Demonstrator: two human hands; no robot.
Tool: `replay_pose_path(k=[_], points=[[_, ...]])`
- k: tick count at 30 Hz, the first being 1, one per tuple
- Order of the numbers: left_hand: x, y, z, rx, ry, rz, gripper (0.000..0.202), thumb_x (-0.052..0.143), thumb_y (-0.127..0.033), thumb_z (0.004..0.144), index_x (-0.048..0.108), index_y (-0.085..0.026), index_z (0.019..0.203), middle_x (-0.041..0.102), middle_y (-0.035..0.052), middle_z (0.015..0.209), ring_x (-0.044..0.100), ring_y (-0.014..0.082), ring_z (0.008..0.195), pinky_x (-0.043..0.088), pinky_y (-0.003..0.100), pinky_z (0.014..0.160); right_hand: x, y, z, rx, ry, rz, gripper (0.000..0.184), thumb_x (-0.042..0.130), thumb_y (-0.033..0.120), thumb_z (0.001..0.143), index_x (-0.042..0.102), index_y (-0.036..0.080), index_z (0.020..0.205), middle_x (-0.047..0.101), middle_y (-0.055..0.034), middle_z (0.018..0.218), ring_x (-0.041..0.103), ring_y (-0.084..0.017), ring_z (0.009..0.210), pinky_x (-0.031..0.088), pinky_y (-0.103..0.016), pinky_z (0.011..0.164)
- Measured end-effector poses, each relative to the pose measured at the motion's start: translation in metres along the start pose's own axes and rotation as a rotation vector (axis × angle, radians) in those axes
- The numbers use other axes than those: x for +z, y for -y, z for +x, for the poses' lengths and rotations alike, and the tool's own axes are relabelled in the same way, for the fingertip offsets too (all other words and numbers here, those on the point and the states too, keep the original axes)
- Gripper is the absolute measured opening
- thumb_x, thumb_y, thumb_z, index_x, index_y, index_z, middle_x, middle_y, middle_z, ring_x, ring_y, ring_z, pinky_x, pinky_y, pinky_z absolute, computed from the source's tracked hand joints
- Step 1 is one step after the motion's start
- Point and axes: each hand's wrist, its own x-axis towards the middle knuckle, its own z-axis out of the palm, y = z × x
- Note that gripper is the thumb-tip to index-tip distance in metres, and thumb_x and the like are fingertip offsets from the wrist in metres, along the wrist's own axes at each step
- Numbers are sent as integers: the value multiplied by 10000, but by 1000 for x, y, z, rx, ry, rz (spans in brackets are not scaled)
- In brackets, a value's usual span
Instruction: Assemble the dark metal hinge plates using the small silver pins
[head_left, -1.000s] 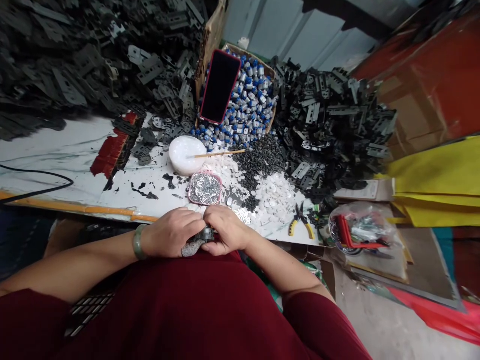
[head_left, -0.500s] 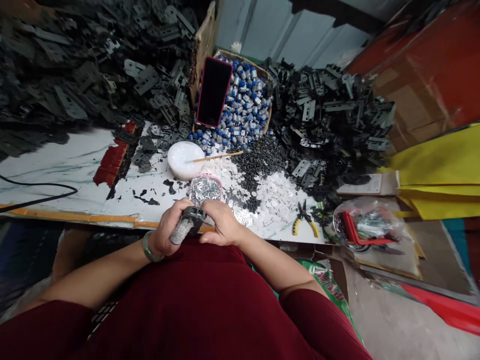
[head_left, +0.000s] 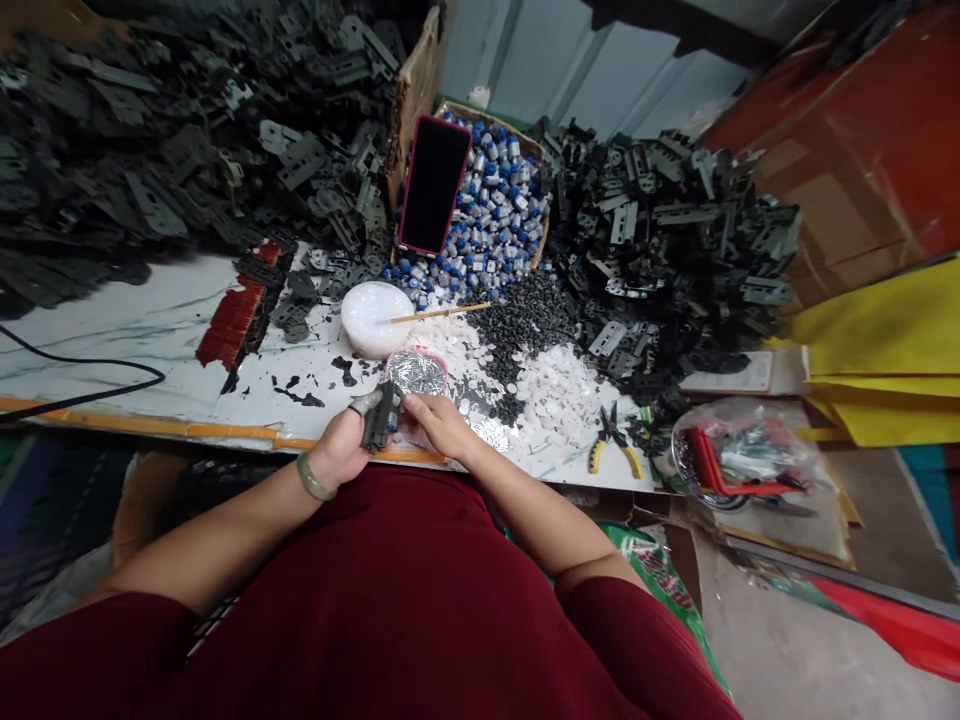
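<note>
- While the left hand [head_left: 337, 450] is gripping a dark metal bracket [head_left: 382, 416], its fingers are closing narrow around the bracket's lower part, with a jade bangle [head_left: 313, 478] sitting on the wrist.
- Bracket's long axis is running nearly upright in view, leaning slightly right at the top; it is sitting between both hands, nearer the left.
- Right hand [head_left: 442, 425] is reaching in from the right, its fingers [head_left: 417, 404] loosely extended just beside the bracket; contact is hard to tell from this angle.
- Grey gritty strip [head_left: 366, 402] is lying over the left hand's top, possibly a finger wrap.
- Pink-rimmed tin of silver pins [head_left: 416, 372] is sitting just beyond the hands.
- Farther out, a white bowl [head_left: 377, 318] with a wooden stick [head_left: 439, 314] is resting near white plastic discs [head_left: 555, 395] and grey granules [head_left: 525, 325].
- Beyond these, heaps of dark brackets [head_left: 660, 240] are flanking a cardboard box of blue-and-silver parts [head_left: 499, 200].
</note>
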Motion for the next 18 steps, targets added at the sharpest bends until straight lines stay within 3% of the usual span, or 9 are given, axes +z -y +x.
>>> replay_pose_path(k=[3, 6, 9, 15, 18], points=[[-4, -6, -3, -258, 76, -180, 216, 457, -334, 794, 539, -173, 675, 554, 30, 576, 400, 106, 431, 328, 252, 417, -12, 3, -2, -267, -137, -201, 261, 463, 402, 888, 588, 175, 855, 618, -61, 845, 564, -181, 810, 469, -324, 728], [-4, -9, -6, -400, 56, -247, 207, 456, -284, 793, 535, -178, 633, 534, 32, 527, 420, 119, 424, 305, 242, 391, -18, 14, -5, -566, -27, -388, 262, 524, 328, 858, 580, 198, 1079, 600, -95, 1072, 528, -212, 1004, 456, -372, 854], [-1, -6, -6, -442, 79, -204, 207, 493, -282, 786, 510, -190, 602, 489, 9, 476, 400, 114, 402, 281, 223, 364, -17, 23, -6, -726, 110, -576, 245, 511, 352, 886, 603, 210, 1064, 611, -80, 988, 531, -200, 911, 457, -342, 774], [-10, 3, -6, -567, 318, -220, 178, 527, -217, 795, 512, -162, 627, 482, -7, 485, 407, 91, 378, 297, 191, 354, -8, 18, -5, -892, 111, -614, 205, 496, 315, 881, 603, 173, 777, 550, -41, 720, 490, -164, 712, 405, -294, 666], [-13, 4, -7, -543, 288, -297, 206, 487, -212, 841, 510, -154, 644, 509, 1, 513, 413, 79, 374, 308, 175, 357, -8, 12, -4, -811, 74, -557, 194, 505, 329, 874, 605, 166, 839, 562, -44, 735, 490, -163, 719, 399, -284, 663]])
